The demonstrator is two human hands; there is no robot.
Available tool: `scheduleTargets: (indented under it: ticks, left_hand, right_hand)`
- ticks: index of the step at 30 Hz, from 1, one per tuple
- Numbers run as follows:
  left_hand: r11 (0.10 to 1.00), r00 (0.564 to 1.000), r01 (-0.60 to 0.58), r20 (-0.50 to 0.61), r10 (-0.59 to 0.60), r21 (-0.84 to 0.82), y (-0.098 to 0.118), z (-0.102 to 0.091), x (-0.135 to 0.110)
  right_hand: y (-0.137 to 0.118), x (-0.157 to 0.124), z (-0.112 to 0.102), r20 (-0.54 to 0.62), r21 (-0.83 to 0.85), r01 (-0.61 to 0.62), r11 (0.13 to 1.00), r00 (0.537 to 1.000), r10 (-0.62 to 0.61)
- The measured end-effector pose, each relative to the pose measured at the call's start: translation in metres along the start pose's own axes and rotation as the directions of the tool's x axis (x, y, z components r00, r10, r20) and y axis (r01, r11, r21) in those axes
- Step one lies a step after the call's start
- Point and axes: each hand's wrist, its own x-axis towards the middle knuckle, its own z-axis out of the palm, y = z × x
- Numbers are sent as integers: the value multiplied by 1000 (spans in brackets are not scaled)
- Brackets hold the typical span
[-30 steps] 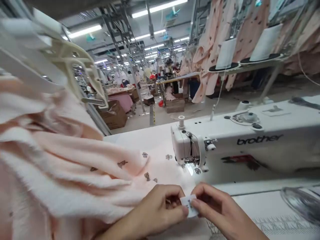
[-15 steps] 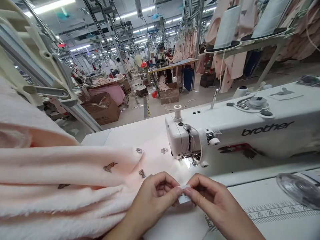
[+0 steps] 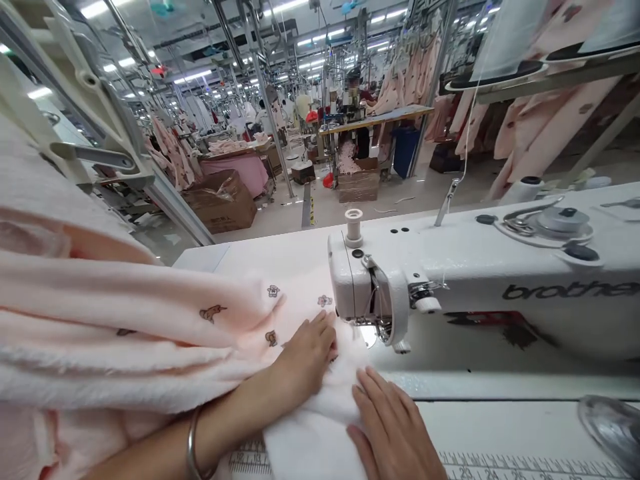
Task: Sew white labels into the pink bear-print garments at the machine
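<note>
Pale pink fleece fabric (image 3: 235, 287) with small printed animal figures lies bunched on the left and runs under the presser foot area of a white sewing machine (image 3: 353, 280). My left hand (image 3: 305, 360) rests palm down on this fabric, left of the needle, its fingers stretched toward the machine head. Nearer the front, my right hand (image 3: 393, 420) lies flat on the fabric's pale underside, fingers extended and thumb apart. Neither hand grips anything that I can see. No small white tag is visible now.
A ruler scale (image 3: 505, 467) is printed along the table's front. A clear round plastic object (image 3: 610, 427) sits at the right. Thread cones (image 3: 510, 40) stand on a rack above the machine. Beyond are a cardboard box (image 3: 223, 200) and other workstations.
Both hands have parted from the small white tag they pinched. The left hand moved forward and left onto the fabric; the right now lies flat on it. The view has shifted.
</note>
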Motion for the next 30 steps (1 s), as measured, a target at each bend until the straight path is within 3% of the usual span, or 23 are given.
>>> scheduleTargets:
  ticks: [2, 4, 7, 10, 14, 16, 20, 30]
  left_hand:
    - [1000, 999, 20, -29, -21, -20, -4, 5, -6]
    - [998, 999, 49, -20, -50, -32, 0, -1, -9]
    - [996, 996, 84, 8, -84, -38, 18, -19, -5]
    - [982, 987, 158, -8, -159, -107, 33, -29, 2]
    - [847, 909, 418, 158, -387, -328, 34, -14, 6]
    - [772, 872, 489, 199, -448, -405, 29, -2, 8]
    - [749, 849, 520, 157, -504, -412, 23, 10, 12]
    - [783, 858, 511, 160, -488, -356, 21, 11, 13]
  right_hand:
    - [1, 1, -2, 5, 54, 1, 999, 1000, -2]
    - [4, 9, -8, 11, 154, -91, 984, 996, 90]
    - [9, 27, -17, 11, 277, -261, 925, 963, 269]
    - [15, 34, -21, 31, 300, -284, 911, 957, 288]
    - [18, 23, -19, 62, 335, -326, 884, 944, 325]
    - [18, 16, -16, 40, 321, -330, 888, 941, 336]
    - [20, 9, -12, 14, 266, -274, 924, 960, 281]
    - [20, 4, -10, 40, 268, -268, 925, 963, 267]
